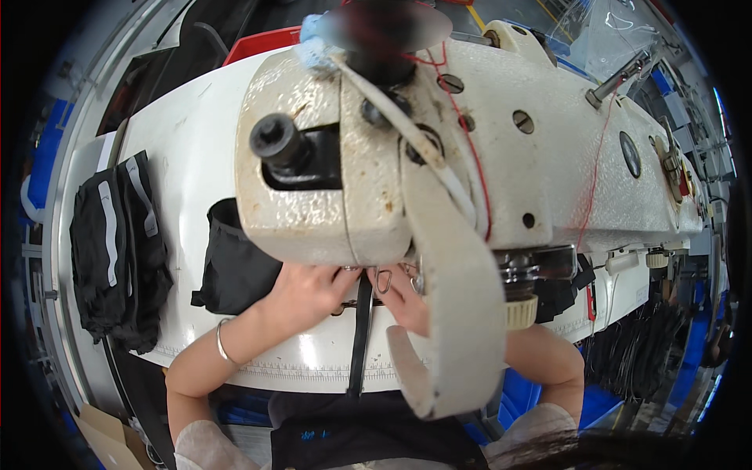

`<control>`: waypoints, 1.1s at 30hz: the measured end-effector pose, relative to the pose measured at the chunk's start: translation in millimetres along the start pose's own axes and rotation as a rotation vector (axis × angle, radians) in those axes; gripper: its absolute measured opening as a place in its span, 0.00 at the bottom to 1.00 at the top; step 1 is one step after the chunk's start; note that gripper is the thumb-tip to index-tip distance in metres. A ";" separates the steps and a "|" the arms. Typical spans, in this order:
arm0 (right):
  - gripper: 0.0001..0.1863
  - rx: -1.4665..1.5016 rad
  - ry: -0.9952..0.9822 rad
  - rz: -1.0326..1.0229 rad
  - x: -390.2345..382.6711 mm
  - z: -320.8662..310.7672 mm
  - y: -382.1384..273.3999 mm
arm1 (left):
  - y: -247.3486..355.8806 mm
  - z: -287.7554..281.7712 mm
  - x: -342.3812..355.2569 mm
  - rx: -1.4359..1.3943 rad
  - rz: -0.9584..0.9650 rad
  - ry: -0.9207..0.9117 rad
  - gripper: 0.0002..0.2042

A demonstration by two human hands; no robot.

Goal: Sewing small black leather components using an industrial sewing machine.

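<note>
A large white sewing machine head point(376, 196) hides the work area and the tips of my fingers. My left hand point(305, 294) reaches under it with fingers curled together; what they hold is hidden. Beside it lies a black fabric piece point(239, 262), partly covered by the machine. On the other side of the needle area, my right hand point(403, 301) rests with fingers stretched toward the middle, partly behind a curved white machine part point(462, 313). Between my hands, a narrow black strap point(361, 337) runs toward me and hangs over the table's front edge.
At the left, folded black fabric pieces point(121, 251) with grey strips lie on the white table point(290, 356), which has a ruler scale along its front edge. Red thread point(470, 149) runs down the machine. An open cardboard box point(113, 439) stands low at left; dark strips point(638, 352) hang at right.
</note>
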State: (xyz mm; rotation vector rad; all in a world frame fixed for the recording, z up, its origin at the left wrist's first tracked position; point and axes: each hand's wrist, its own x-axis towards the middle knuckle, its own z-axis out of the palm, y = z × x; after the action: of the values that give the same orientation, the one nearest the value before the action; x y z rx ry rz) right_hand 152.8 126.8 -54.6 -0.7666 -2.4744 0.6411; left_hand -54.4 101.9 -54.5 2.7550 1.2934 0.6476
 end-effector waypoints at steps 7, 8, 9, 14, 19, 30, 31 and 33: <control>0.19 -0.671 0.013 -0.282 -6.7 -11.0 -5.1 | 0.0 -0.8 5.0 0.045 0.051 0.036 0.15; 0.19 -0.640 0.021 -0.302 -4.8 -2.1 -3.1 | -0.3 -2.5 -0.9 0.054 0.023 0.041 0.15; 0.23 -0.410 -0.022 -0.173 -9.2 -4.1 -5.1 | 1.0 -1.8 2.8 0.040 0.035 0.057 0.15; 0.21 -0.892 0.022 -0.482 2.8 -24.2 -0.9 | 1.9 -2.7 7.5 0.009 0.017 0.074 0.14; 0.28 -1.133 -0.101 -0.476 -4.8 -19.4 -4.8 | 1.1 -5.9 6.3 0.036 0.033 0.018 0.13; 0.16 -0.125 -0.157 0.031 -5.6 -13.1 -6.3 | 11.6 1.0 4.9 -0.131 -0.066 0.058 0.12; 0.14 0.508 -0.187 0.367 -3.7 -13.3 -7.2 | 11.7 2.9 3.5 -0.135 -0.075 0.063 0.12; 0.12 -0.197 -0.113 -0.033 -7.8 -3.4 4.5 | 11.5 3.0 5.6 -0.143 -0.079 0.070 0.12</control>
State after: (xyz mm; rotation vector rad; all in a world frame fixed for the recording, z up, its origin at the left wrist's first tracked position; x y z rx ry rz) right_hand 162.2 126.3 -56.7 -0.7788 -2.6772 0.4436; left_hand -41.6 98.9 -52.9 2.5757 1.3068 0.8034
